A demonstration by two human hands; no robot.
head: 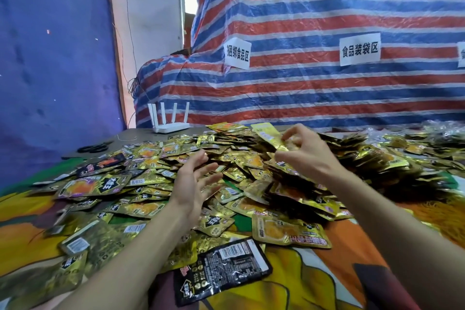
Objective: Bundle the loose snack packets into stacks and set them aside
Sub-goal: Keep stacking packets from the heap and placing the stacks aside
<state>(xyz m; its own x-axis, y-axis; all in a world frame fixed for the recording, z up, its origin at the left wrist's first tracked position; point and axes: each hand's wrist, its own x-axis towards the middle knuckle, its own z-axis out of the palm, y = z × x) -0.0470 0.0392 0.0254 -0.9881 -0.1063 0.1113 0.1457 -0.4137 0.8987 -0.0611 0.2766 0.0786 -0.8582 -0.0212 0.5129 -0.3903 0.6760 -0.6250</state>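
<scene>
A wide heap of gold snack packets (pixel 226 158) is lying spread across a table covered by a bright printed cloth (pixel 297 274), piled thickest in the middle and thinning toward the near edge, where a black packet (pixel 221 269) is lying flat. The right hand (pixel 302 151) is reaching in over the top of the heap with its wrist bent, fingers curled and pinching a gold packet (pixel 270 137) that is standing up out of the pile. The left hand (pixel 195 184) is stretching forward just above the packets, palm turned inward, fingers spread wide and holding nothing. A white router (pixel 168 118) is sitting at the table's far edge, in front of a striped tarpaulin (pixel 327 20) that is carrying paper signs (pixel 359 49)
</scene>
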